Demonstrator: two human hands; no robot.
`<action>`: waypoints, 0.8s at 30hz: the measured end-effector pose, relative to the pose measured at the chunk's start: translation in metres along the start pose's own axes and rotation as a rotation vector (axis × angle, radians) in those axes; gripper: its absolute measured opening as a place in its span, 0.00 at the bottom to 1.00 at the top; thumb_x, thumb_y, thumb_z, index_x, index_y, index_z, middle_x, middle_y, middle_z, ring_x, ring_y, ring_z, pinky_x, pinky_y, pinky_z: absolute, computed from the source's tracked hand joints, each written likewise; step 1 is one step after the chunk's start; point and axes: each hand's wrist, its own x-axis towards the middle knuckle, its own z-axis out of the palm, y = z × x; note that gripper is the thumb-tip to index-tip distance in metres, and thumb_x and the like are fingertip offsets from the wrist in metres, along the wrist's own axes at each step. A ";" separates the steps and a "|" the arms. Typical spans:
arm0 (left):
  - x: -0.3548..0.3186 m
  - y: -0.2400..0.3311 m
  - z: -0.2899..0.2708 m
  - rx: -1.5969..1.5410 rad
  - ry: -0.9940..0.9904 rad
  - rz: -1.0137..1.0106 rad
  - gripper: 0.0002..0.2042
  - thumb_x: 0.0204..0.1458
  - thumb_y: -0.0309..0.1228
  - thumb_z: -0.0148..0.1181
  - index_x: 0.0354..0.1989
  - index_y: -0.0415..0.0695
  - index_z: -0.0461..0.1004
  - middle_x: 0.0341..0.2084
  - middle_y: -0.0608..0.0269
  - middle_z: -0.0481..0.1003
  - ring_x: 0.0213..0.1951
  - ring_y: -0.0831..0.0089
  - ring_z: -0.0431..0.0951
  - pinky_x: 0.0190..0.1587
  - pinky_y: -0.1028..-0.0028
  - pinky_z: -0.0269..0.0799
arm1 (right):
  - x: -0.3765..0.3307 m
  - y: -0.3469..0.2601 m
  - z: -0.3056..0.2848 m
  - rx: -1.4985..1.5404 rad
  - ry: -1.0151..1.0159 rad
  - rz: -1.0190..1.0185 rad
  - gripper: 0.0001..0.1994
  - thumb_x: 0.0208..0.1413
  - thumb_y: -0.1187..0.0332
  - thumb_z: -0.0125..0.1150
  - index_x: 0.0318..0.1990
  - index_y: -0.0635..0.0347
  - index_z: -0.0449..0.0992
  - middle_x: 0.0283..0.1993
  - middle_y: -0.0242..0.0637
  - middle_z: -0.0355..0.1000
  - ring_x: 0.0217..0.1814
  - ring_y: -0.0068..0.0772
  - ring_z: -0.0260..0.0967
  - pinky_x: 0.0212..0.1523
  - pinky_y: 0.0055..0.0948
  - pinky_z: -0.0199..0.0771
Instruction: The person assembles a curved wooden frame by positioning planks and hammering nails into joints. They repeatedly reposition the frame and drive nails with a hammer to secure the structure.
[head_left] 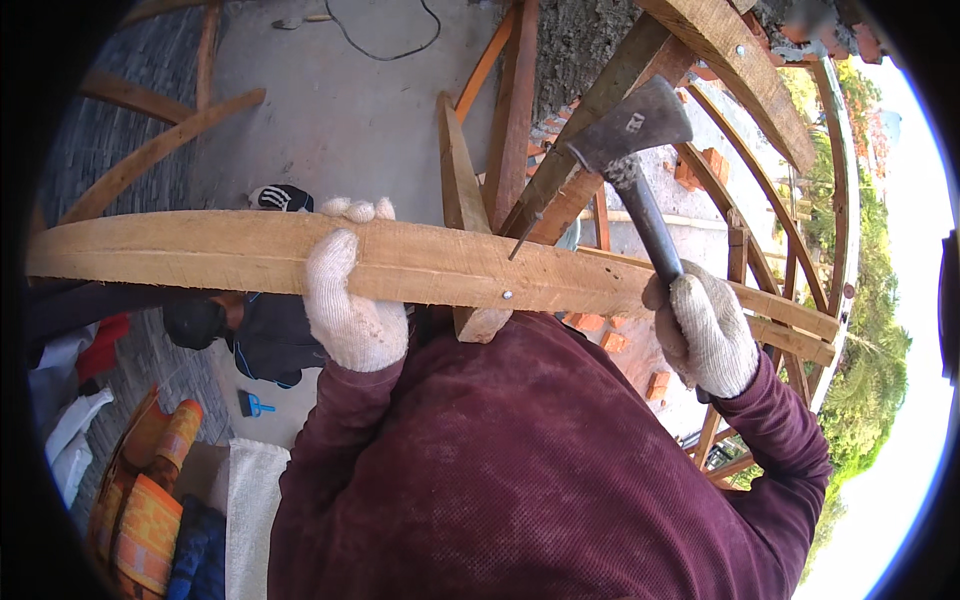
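A long wooden beam (430, 262) runs across in front of my chest. My left hand (350, 295), in a white knit glove, is wrapped around it left of the middle, fingers over the far edge. My right hand (710, 325), gloved too, grips the dark handle of a hatchet (650, 210) beside the beam's right part. The hatchet's worn metal head is raised beyond the beam. A nail (522, 238) stands tilted out of the beam, apart from the hatchet. Nearer me, a round metal head (507, 295) sits in the wood. Another timber (462, 180) crosses underneath.
Beyond stand more roof timbers (518, 110) and a rough cement wall (590, 60). A curved timber (740, 60) hangs at upper right. Below left, a person in dark clothes (275, 335) is partly hidden by the beam. Orange rolls (150, 520) and a blue brush (255, 404) lie lower down.
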 end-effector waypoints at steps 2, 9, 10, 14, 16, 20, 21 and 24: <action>0.002 -0.001 -0.007 -0.019 -0.005 -0.006 0.17 0.56 0.29 0.54 0.52 0.38 0.67 0.44 0.58 0.70 0.51 0.66 0.73 0.67 0.56 0.64 | 0.006 0.008 -0.005 -0.233 -0.115 0.003 0.27 0.69 0.43 0.44 0.40 0.62 0.70 0.16 0.25 0.61 0.11 0.17 0.57 0.13 0.20 0.58; 0.001 -0.002 -0.004 -0.008 -0.009 -0.005 0.16 0.55 0.29 0.55 0.52 0.39 0.68 0.42 0.58 0.71 0.51 0.65 0.72 0.67 0.57 0.63 | -0.001 -0.043 -0.027 0.514 0.281 -0.627 0.24 0.71 0.47 0.41 0.46 0.63 0.68 0.16 0.23 0.55 0.09 0.16 0.52 0.06 0.17 0.56; 0.002 -0.003 -0.002 -0.008 -0.018 -0.012 0.16 0.55 0.29 0.55 0.52 0.39 0.68 0.42 0.58 0.71 0.51 0.65 0.72 0.67 0.57 0.63 | 0.000 -0.059 -0.040 0.624 0.307 -0.739 0.21 0.72 0.49 0.41 0.44 0.61 0.67 0.16 0.23 0.53 0.09 0.16 0.51 0.05 0.17 0.56; 0.002 -0.007 -0.001 -0.053 -0.039 -0.033 0.17 0.54 0.27 0.55 0.52 0.39 0.67 0.42 0.58 0.71 0.52 0.66 0.72 0.68 0.57 0.61 | 0.005 -0.014 -0.021 0.466 0.188 -0.455 0.22 0.70 0.47 0.44 0.44 0.60 0.70 0.18 0.23 0.58 0.12 0.20 0.55 0.10 0.19 0.60; 0.003 -0.004 -0.003 -0.080 -0.036 -0.044 0.17 0.53 0.26 0.55 0.52 0.39 0.67 0.42 0.57 0.71 0.52 0.66 0.72 0.68 0.56 0.62 | -0.003 0.013 -0.015 -0.299 -0.045 0.007 0.25 0.68 0.43 0.47 0.36 0.61 0.70 0.18 0.26 0.63 0.14 0.21 0.58 0.16 0.24 0.60; 0.000 -0.011 -0.008 -0.076 0.044 -0.031 0.18 0.52 0.24 0.55 0.52 0.39 0.66 0.43 0.57 0.71 0.50 0.66 0.73 0.66 0.56 0.65 | -0.014 0.004 -0.031 -0.203 -0.034 0.063 0.26 0.67 0.43 0.50 0.41 0.63 0.71 0.18 0.26 0.64 0.17 0.19 0.63 0.18 0.24 0.64; 0.003 -0.011 -0.007 -0.062 0.055 -0.034 0.18 0.52 0.24 0.55 0.53 0.38 0.66 0.44 0.56 0.70 0.50 0.66 0.73 0.66 0.55 0.66 | -0.015 0.003 -0.032 0.005 0.079 0.040 0.27 0.66 0.41 0.51 0.40 0.63 0.71 0.17 0.25 0.63 0.15 0.17 0.60 0.16 0.20 0.61; 0.002 -0.009 -0.008 -0.058 0.041 -0.016 0.19 0.51 0.24 0.55 0.53 0.38 0.66 0.44 0.56 0.70 0.49 0.66 0.73 0.64 0.55 0.69 | -0.007 0.009 -0.024 0.142 0.060 0.007 0.26 0.65 0.42 0.53 0.39 0.62 0.71 0.18 0.23 0.63 0.17 0.15 0.59 0.17 0.18 0.59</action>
